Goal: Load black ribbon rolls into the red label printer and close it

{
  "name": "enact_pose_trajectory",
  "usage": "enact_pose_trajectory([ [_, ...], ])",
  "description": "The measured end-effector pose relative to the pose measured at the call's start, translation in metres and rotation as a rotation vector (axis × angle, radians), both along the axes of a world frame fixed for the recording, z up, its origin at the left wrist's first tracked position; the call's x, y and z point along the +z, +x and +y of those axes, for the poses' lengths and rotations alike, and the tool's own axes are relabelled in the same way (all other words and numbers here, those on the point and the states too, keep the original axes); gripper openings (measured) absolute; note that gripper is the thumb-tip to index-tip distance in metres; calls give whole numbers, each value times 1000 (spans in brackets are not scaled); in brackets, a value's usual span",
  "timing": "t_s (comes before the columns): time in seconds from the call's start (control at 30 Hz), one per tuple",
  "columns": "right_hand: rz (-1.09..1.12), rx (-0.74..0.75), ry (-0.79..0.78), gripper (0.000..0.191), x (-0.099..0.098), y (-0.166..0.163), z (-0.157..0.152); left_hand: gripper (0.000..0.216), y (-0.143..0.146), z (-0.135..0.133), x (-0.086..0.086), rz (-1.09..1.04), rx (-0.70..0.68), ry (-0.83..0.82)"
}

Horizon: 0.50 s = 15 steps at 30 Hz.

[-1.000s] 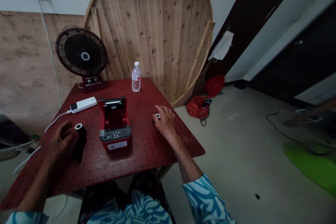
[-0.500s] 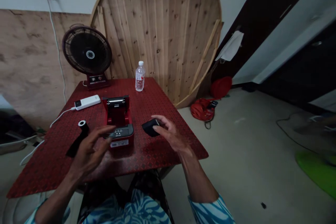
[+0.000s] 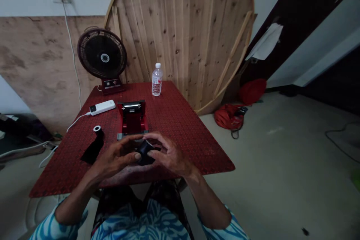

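Note:
A small black roll with a pale edge at its top is held between both hands above the near part of the table. My left hand grips it from the left, thumb on its side. From the right, my right hand has thumb and fingers closed round it. Just behind the hands stands a red and black printer with its lid raised; its front is covered by my fingers. Left of it, another black roll with a white core lies with a strip unwound toward me.
The red patterned table bears a white power bank with a cable, a water bottle and a fan. A large round wooden board leans on the wall behind. A red bag lies on the floor at the right.
My right hand has brought the black roll left, in front of the printer. My left hand has moved right from the printer and taken hold of the roll too. The view has shifted slightly.

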State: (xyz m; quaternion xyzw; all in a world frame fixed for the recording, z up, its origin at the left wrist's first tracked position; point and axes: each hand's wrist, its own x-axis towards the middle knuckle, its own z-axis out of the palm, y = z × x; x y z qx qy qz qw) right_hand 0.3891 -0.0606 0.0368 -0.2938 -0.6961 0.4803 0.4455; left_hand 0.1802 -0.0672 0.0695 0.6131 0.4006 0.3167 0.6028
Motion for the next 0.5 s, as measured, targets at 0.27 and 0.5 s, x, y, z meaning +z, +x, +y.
enact_pose_trajectory([
  [0.27, -74, -43, -97, 37, -7, 8, -3, 51, -8, 3, -13, -76, -15, -112],
  [0.5, -54, 29, -164, 29, -15, 12, -7, 34, -6, 0, -21, -124, 46, -50],
])
